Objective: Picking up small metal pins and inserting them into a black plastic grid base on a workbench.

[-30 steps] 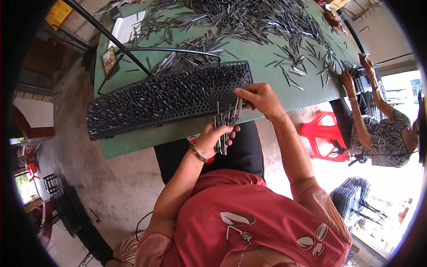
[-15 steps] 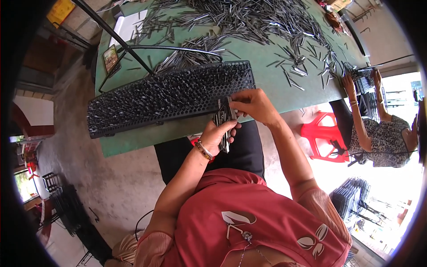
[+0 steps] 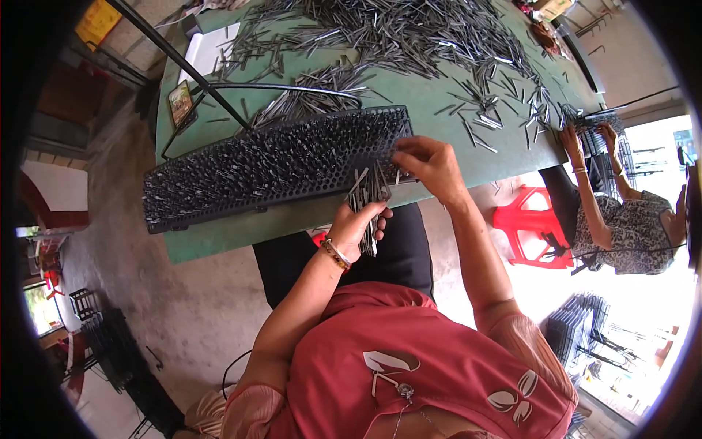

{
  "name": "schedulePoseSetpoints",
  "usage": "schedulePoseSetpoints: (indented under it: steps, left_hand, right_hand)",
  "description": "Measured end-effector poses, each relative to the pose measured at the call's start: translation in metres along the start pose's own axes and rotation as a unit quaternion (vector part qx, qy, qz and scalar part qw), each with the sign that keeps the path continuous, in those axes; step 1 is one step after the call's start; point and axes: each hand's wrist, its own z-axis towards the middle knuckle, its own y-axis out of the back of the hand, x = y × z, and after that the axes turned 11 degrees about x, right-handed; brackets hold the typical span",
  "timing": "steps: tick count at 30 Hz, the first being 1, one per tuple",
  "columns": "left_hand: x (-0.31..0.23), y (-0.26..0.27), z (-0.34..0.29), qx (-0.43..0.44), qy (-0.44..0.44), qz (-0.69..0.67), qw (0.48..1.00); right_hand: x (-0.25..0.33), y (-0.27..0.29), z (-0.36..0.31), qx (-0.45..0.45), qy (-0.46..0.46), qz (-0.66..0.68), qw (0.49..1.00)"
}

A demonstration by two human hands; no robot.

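A bundle of thin, dark metallic-looking strips (image 3: 365, 192) is clasped in my left hand (image 3: 354, 224), thumb across it, just in front of the rack's near edge. My right hand (image 3: 436, 170) is closed in a pinch over the right end of a long black perforated rack (image 3: 256, 162). A short pale sliver, seemingly one strip, shows under its fingertips; the fingers partly hide it. Many upright strips fill the holes along the left and middle of the rack. Toward its right end bare holes show.
Loose strips (image 3: 409, 36) lie heaped across the green table (image 3: 468, 164). A black bent-rod frame (image 3: 183, 62) crosses behind the rack, beside a phone (image 3: 180, 102) and a white tray (image 3: 208, 53). At right, another person (image 3: 621, 230) works near a red stool (image 3: 530, 223).
My right hand has moved away from the bundle, rightward and slightly up, to the rack's right end. The bundle's upper ends are more fanned out; my left hand stays nearly in place.
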Motion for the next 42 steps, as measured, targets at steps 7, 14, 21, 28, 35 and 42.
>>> schedulePoseSetpoints:
  steps: [7, 14, 21, 28, 35, 42]
  left_hand:
    - [-0.002, -0.001, -0.002, 0.010, 0.006, 0.035, 0.999]
    - [-0.004, 0.008, 0.002, 0.033, 0.016, 0.058, 0.998]
    - [-0.004, 0.015, 0.001, 0.046, 0.014, 0.080, 0.996]
    - [-0.002, 0.023, -0.001, 0.068, -0.004, 0.041, 0.997]
    - [0.001, 0.030, -0.007, 0.074, -0.011, 0.044, 0.996]
    - [0.001, 0.024, -0.007, 0.052, -0.011, -0.002, 0.999]
  right_hand:
    - [-0.006, 0.009, 0.032, -0.173, 0.152, -0.100, 0.968]
    - [-0.022, 0.001, 0.039, -0.202, 0.214, -0.241, 0.925]
    - [-0.021, -0.002, 0.032, -0.162, 0.305, -0.398, 0.850]
    - [-0.007, -0.001, -0.023, 0.117, 0.299, -0.397, 0.860]
    - [-0.023, -0.007, -0.027, 0.076, 0.390, -0.475, 0.785]
    - [-0.006, -0.020, 0.000, -0.102, 0.316, -0.253, 0.909]
